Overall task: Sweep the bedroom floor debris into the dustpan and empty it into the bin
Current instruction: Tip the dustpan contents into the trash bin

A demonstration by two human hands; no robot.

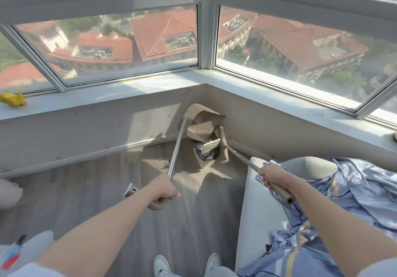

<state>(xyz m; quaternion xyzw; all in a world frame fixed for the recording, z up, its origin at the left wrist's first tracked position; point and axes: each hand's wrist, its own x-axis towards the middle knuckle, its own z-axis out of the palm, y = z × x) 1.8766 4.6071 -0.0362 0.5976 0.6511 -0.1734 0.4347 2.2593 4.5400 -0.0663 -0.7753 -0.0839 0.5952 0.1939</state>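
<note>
On the far left a yellow wrapper point(12, 99) lies on the windowsill point(120, 87). My left hand point(164, 187) is closed tight around the curved handle of the dustpan point(203, 124), whose metal pole runs up to the pan, tipped over the bin point(206, 155) in the far corner under the windows. The bin has a black liner and stands on the wooden floor point(86, 190). My right hand point(271, 178) is wrapped firmly around the broom point(224, 147) handle, its head hanging just right of the bin. The bed point(262, 208) with blue striped sheets sits near right.
</note>
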